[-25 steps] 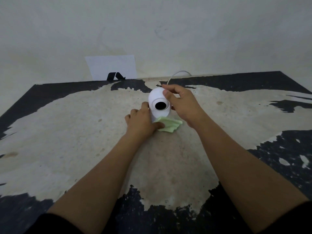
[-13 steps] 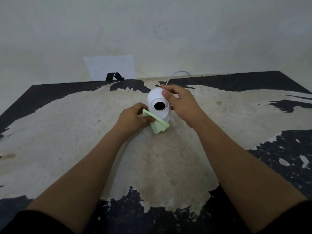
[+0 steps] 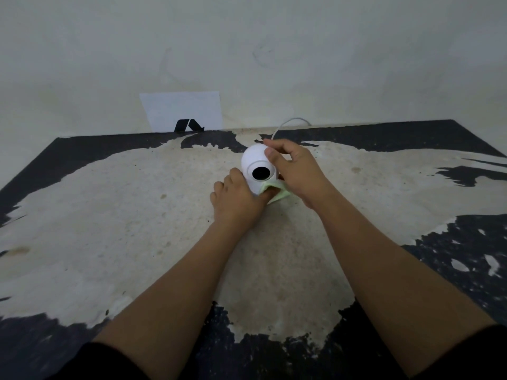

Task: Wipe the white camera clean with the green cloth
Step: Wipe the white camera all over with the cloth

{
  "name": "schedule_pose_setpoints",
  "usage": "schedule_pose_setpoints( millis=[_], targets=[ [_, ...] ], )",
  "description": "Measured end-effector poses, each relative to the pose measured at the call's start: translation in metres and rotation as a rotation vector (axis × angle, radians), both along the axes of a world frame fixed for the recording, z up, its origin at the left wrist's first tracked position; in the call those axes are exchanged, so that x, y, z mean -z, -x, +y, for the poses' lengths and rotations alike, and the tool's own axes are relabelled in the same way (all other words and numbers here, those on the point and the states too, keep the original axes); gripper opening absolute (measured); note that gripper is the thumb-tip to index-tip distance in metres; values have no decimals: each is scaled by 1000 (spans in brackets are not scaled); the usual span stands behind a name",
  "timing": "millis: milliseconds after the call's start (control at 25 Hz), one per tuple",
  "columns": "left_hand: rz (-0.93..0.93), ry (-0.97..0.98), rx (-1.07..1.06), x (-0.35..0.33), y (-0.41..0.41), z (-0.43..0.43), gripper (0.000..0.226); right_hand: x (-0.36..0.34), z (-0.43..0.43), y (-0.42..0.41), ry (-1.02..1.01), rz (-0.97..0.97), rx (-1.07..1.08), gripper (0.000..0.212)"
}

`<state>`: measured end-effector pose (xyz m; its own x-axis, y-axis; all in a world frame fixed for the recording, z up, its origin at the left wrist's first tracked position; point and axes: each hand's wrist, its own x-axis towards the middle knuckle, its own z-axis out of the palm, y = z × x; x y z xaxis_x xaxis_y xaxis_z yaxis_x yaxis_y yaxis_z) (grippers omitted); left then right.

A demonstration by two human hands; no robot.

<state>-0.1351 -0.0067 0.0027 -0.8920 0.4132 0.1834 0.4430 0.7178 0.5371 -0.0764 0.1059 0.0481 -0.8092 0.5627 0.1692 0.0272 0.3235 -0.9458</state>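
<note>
Mid-wipe: right hand (image 3: 295, 171) clamped on camera (image 3: 256, 167) standing mid-worktop (image 3: 109, 215), left hand (image 3: 237, 200) pinching cloth (image 3: 279, 192) against its lower front; next likely needs steady bracing while cloth sweeps upward.

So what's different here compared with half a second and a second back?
The left hand swung the green cloth from the camera's left side back under its front, near where it was a second ago. The right hand stayed gripping the top of the white camera, which has not shifted; the cable and paper sheet are unchanged.
</note>
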Motion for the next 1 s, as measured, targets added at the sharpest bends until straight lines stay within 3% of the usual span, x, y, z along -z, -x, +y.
schedule_pose_setpoints(
  millis=[80,200,400,600,680,800,880,1000],
  targets=[
    [-56,27,86,-5,5,-12,59,1,1,0,-2,3,-5,29],
    [-172,-73,198,-8,10,-35,11,4,3,-1,18,11,-36,28],
    [-178,-254,169,-48,24,-64,20,-28,1,-8,-25,-7,-81,32],
    [-134,-304,272,-116,31,-57,21,-73,-14,-15,-226,-83,-304,74],
    [-181,-320,336,-136,34,-48,18,-75,-14,-8,-260,-27,-275,63],
    [-341,-412,380,-141,41,-39,14,-72,5,4,-147,151,-125,10],
    [-447,-498,320,-125,42,-35,18,-70,23,10,-131,167,31,8],
    [-576,-503,242,-88,35,-27,42,-61,34,15,-377,10,186,12]
  ],
)
